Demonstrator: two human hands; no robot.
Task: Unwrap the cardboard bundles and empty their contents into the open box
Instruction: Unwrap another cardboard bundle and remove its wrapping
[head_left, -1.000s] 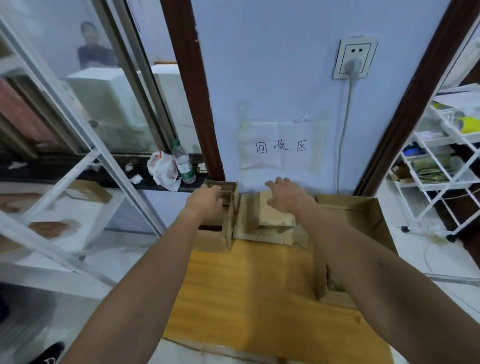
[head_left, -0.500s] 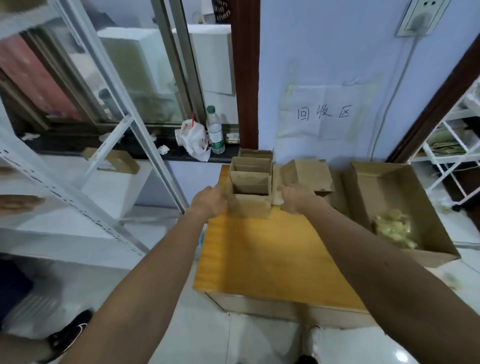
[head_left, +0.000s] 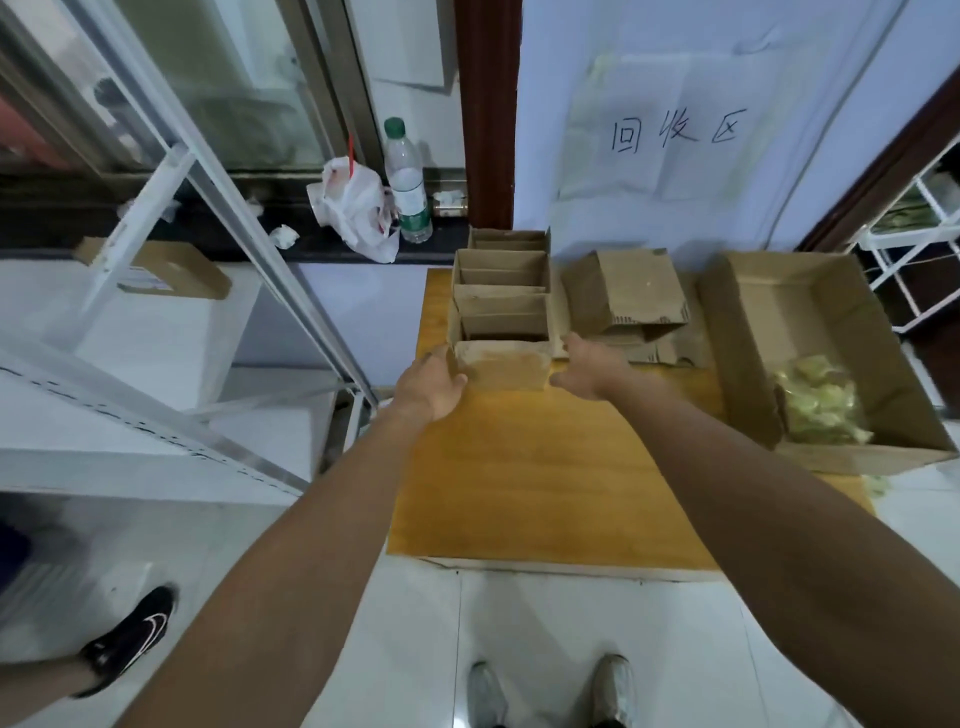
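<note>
A row of brown cardboard bundles (head_left: 501, 280) stands along the left of the wooden table (head_left: 545, 493). The nearest cardboard bundle (head_left: 506, 366) sits between my hands. My left hand (head_left: 431, 384) clasps its left end. My right hand (head_left: 587, 369) presses against its right end, thumb up. The large open box (head_left: 810, 296) lies at the table's right and holds a heap of yellow-green pieces (head_left: 818, 408) in its near corner. Opened, flattened cardboard (head_left: 626, 296) is piled between the row and the box.
A plastic bottle (head_left: 408, 182) and a white bag (head_left: 353, 200) stand on the dark sill behind the table. A white metal rack (head_left: 171, 171) is at the left and a wire shelf (head_left: 914, 249) at the right. Another person's black shoe (head_left: 130, 639) is on the floor.
My hands drew back from the far bundles and closed on the ends of the nearest one. My view pulled back and tilted down, showing the open box's contents.
</note>
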